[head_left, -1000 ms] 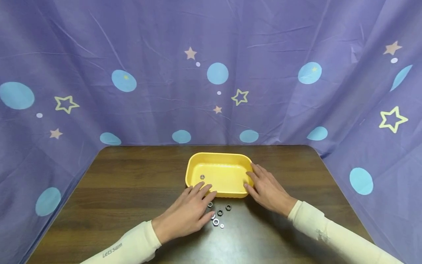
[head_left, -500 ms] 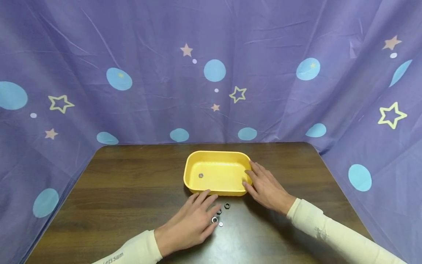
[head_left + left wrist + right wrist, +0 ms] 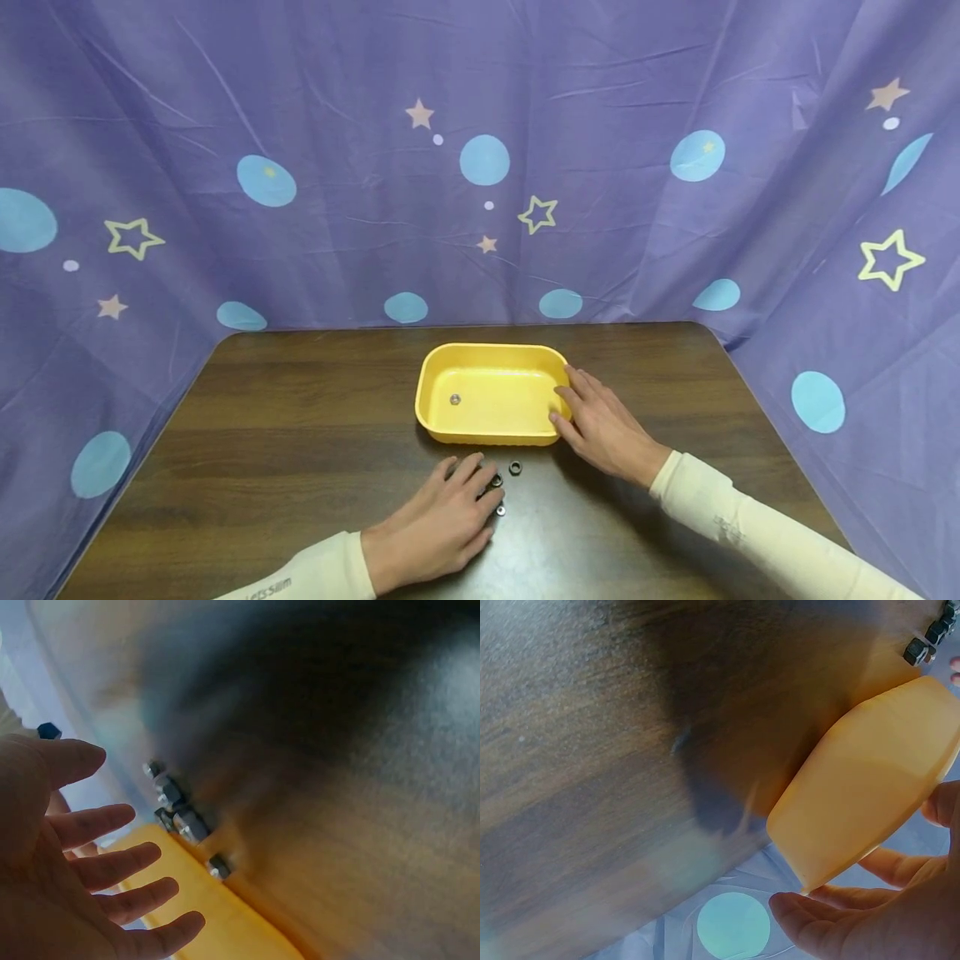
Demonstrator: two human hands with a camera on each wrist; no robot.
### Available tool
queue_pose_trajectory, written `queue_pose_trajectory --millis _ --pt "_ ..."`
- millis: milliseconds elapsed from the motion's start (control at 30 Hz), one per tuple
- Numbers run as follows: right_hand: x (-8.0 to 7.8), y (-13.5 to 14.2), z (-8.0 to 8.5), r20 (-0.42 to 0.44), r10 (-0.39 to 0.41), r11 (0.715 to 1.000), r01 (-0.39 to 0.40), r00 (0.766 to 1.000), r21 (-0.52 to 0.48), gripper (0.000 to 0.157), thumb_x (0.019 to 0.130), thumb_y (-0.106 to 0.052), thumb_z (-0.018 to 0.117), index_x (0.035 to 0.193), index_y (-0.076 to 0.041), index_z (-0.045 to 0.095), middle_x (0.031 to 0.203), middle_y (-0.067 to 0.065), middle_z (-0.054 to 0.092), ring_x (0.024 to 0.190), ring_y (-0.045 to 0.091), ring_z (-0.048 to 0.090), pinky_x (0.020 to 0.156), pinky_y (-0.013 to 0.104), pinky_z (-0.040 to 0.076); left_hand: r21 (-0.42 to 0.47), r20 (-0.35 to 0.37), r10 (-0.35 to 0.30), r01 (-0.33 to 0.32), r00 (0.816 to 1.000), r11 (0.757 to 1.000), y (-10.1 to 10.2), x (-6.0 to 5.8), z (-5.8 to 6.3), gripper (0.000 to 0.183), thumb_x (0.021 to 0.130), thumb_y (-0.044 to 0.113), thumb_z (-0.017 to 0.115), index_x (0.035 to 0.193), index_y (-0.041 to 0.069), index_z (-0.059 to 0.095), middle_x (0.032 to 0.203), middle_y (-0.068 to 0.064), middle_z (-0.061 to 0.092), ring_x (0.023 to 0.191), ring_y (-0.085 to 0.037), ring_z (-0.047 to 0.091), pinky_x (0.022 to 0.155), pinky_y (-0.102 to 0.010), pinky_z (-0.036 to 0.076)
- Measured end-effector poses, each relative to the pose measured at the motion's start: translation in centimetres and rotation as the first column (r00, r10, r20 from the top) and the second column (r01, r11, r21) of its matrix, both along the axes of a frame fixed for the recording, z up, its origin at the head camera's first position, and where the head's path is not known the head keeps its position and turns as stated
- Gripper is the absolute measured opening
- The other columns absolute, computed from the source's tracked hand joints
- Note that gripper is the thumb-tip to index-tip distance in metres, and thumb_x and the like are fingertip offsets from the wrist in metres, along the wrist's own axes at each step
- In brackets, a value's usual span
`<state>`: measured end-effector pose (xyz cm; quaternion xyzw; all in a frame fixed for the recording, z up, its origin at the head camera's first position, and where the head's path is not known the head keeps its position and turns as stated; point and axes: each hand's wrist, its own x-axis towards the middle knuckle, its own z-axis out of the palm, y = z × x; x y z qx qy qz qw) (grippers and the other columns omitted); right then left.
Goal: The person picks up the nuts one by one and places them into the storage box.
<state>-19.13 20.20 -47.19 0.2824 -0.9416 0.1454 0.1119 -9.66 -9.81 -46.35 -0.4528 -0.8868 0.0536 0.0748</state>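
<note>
My left hand (image 3: 438,521) hovers over a small cluster of metal hex nuts on the table, fingers loosely spread and holding nothing. One dark nut (image 3: 515,468) lies right of its fingertips, another nut (image 3: 497,481) right at them, and a small pale one (image 3: 501,510) beside the index finger; others are partly hidden beneath the hand. The left wrist view has several nuts (image 3: 196,825) in a rough line near the tray. The fingers of my right hand (image 3: 606,429) rest over the right end of the yellow tray (image 3: 480,439), relaxed at its rim. Inside lies one nut (image 3: 454,400).
A brown wooden table (image 3: 300,400) carries everything. Behind it and at both sides hangs a purple curtain (image 3: 337,208) with blue dots and stars. In the left wrist view a dark hexagonal piece (image 3: 49,731) shows just beyond the thumb.
My left hand has drawn back from the tray's near rim toward me and now covers more of the nuts. The right hand stays at the tray's right end.
</note>
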Motion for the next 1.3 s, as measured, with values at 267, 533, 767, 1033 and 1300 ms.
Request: queue_pose_trajectory --millis 267,533,767,1033,1300 --pt "0.0 0.0 -0.1 -0.004 0.003 1.0 -0.003 1.0 -0.015 0.045 0.11 -0.029 0.069 0.135 0.007 0.069 0.16 0.036 0.049 0.144 0.054 0.054 0.117 0.066 0.047 0.065 -0.102 -0.054 0.061 0.993 0.996 0.1 -0.8 -1.5 0.023 0.099 0.032 0.08 0.115 0.016 0.076 0.126 -0.004 0.068 0.115 -0.024 0.059 0.092 -0.047 0.058" --pt "0.1 -0.1 -0.2 0.023 -0.003 1.0 0.003 1.0 -0.013 0.046 0.111 -0.032 0.066 0.137 0.005 0.069 0.163 0.034 0.046 0.147 0.051 0.052 0.119 0.064 0.046 0.091 -0.12 -0.046 0.057 0.992 0.994 0.1 -1.3 -2.5 0.022 0.087 0.013 0.085 0.108 0.016 0.077 0.12 -0.001 0.067 0.114 -0.022 0.059 0.091 -0.045 0.057" --pt "0.0 0.1 -0.3 -0.001 0.001 1.0 -0.001 1.0 -0.016 0.046 0.111 -0.031 0.067 0.136 0.007 0.069 0.162 0.035 0.047 0.146 0.052 0.053 0.119 0.064 0.046 0.125 -0.147 -0.045 0.063 0.988 0.99 0.1 -1.7 -2.8 0.017 0.086 0.009 0.084 0.101 0.016 0.078 0.12 -0.001 0.067 0.114 -0.022 0.059 0.09 -0.044 0.055" --pt "0.0 0.1 -0.4 -0.009 0.002 1.0 -0.003 1.0 -0.03 0.045 0.11 -0.03 0.068 0.136 0.007 0.069 0.162 0.035 0.047 0.145 0.052 0.053 0.118 0.065 0.046 0.135 -0.139 -0.044 0.063 0.989 0.989 -0.2 -1.5 -2.7 0.013 0.087 0.01 0.082 0.099 0.014 0.078 0.122 -0.003 0.068 0.116 -0.023 0.059 0.088 -0.043 0.056" --pt "0.1 0.1 -0.3 0.004 -0.004 0.999 0.004 1.0 -0.038 0.046 0.11 -0.031 0.067 0.136 0.007 0.069 0.163 0.035 0.047 0.146 0.053 0.052 0.118 0.066 0.046 0.115 -0.092 -0.063 0.073 0.994 0.991 -0.4 -0.3 -1.8 0.012 0.089 0.015 0.084 0.1 0.012 0.079 0.128 -0.007 0.069 0.122 -0.027 0.058 0.089 -0.045 0.057"
